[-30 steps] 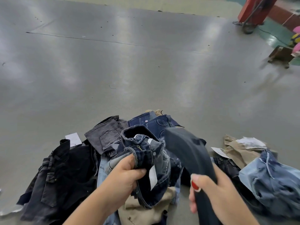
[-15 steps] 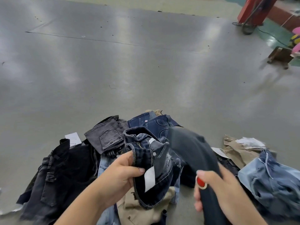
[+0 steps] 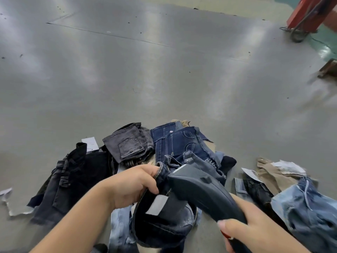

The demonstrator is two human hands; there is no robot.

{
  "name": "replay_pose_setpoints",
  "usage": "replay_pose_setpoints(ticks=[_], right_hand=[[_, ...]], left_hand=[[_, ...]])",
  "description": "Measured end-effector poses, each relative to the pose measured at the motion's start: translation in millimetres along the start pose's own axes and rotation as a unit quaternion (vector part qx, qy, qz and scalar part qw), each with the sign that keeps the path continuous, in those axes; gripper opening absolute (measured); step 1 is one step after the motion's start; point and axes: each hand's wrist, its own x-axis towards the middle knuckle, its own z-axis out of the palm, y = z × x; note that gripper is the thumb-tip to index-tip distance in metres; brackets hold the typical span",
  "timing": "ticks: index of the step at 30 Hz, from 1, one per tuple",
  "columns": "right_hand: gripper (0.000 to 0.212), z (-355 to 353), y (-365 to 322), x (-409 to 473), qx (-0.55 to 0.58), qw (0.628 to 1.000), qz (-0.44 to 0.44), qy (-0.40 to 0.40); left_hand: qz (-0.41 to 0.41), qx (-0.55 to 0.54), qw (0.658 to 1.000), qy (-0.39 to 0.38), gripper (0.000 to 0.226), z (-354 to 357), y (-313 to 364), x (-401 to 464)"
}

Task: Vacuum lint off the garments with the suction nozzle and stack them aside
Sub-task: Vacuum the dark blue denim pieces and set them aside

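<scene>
— Over the heap of jeans [image 3: 160, 147], what's happening?
— My left hand [image 3: 131, 185], fingers curled tight, grips the waistband of the dark jeans [image 3: 160, 221]; my right hand [image 3: 255, 229] is wrapped round the suction nozzle [image 3: 200, 190], its tip at that waistband.
— How far along?
— Early, I'd judge: most garments beyond it lie loose, and right of the heap a smaller pile [image 3: 295, 198] may be the cleaned ones.

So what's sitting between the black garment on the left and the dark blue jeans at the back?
In the head view, folded grey jeans lie between the black garment and the dark blue jeans, pocket up.
</scene>
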Motion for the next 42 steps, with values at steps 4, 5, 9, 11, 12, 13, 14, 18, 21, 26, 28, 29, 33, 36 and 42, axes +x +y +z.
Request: replay_pose_setpoints(ticks=[4, 5, 9, 11, 12, 13, 14, 18, 21, 26, 28, 29, 33, 36, 42], right_hand=[[0.021, 3, 3, 10, 0.089, 0.995, 0.003, 0.042], [0.014, 2, 3, 10, 0.107, 0.992, 0.005, 0.062], [0.012, -6, 5, 6, 0.114, 0.991, 0.003, 0.074], [0.031, -5, 9, 5, 0.061, 0.997, -0.01, 0.055], [0.04, -2, 10, 5, 0.04, 0.998, -0.016, 0.038], [0.043, 3, 10, 6, 0.023, 0.999, -0.008, 0.021], [0.038, 7, 8, 9, 0.026, 1.0, 0.002, 0.009], [0.002, 9, 2, 19, 0.105, 0.992, 0.004, 0.074], [0.018, -3, 2, 14, 0.143, 0.984, -0.003, 0.108], [0.039, -3, 6, 0, 0.075, 0.996, 0.011, 0.054], [0.046, -1, 7, 1, 0.041, 0.998, 0.002, 0.037], [0.047, 0, 6, 1, 0.032, 0.999, 0.001, 0.034], [0.046, 6, 3, 8, 0.027, 0.999, -0.009, 0.033], [0.028, 14, -3, 14, 0.052, 0.998, -0.006, 0.041], [0.011, -1, 1, 6, 0.115, 0.992, 0.008, 0.047]], left_hand=[[-0.012, 0.041, 0.998, -0.045, 0.046, 5, -6, 4], [-0.014, 0.049, 0.998, -0.047, 0.046, 4, -6, 4], [-0.011, 0.037, 0.999, -0.014, 0.046, -5, -1, 1], [-0.011, 0.042, 0.999, 0.005, 0.047, -8, 0, 1], [-0.011, 0.05, 0.999, 0.008, 0.05, -8, 0, 2], [-0.013, 0.059, 0.998, 0.01, 0.053, -7, -1, 4], [-0.014, 0.067, 0.998, 0.007, 0.054, -6, -2, 5], [-0.02, 0.051, 0.998, -0.022, 0.046, -1, -6, 8], [0.004, 0.01, 0.999, -0.036, 0.046, -5, -2, 8], [0.043, -0.055, 0.997, -0.013, 0.037, -15, 5, 3], [0.054, -0.059, 0.997, -0.01, 0.032, -16, 7, 2], [0.054, -0.057, 0.997, -0.014, 0.032, -16, 7, 2], [0.024, -0.02, 0.998, -0.052, 0.041, -8, 5, 6], [0.004, -0.018, 0.998, -0.064, 0.043, -6, 2, 8], [0.018, -0.03, 0.999, -0.021, 0.045, -18, 3, 5]])
